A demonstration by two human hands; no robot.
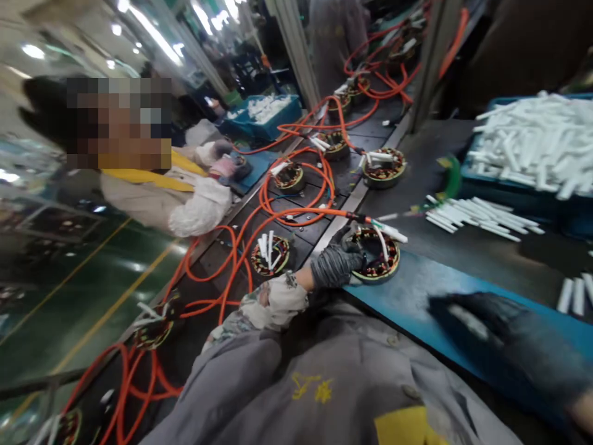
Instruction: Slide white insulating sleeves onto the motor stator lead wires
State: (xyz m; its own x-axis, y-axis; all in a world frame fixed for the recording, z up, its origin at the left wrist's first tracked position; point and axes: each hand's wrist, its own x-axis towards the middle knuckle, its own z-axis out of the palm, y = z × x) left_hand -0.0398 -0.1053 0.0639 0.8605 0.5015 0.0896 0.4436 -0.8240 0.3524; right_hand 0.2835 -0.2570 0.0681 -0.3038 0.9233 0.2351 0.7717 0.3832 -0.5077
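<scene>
My left hand (337,262), in a grey glove, grips the left rim of a round wound stator (393,262) with its fingers. The stator lies at the end of a blue board (417,284). An orange cable (315,211) reaches its top edge, where white sleeves (391,231) and thin wires show. To the right, my right hand (486,321), in a dark glove, is above the blue board and smeared by motion. Something pale shows at its fingers, too blurred to name.
More stators (383,167) with orange cables line the dark conveyor (310,238). A blue bin (504,185) heaped with white sleeves stands at the right, loose sleeves (477,216) before it. Across the conveyor is a person in white sleeve covers (201,207), beside another blue bin (264,130).
</scene>
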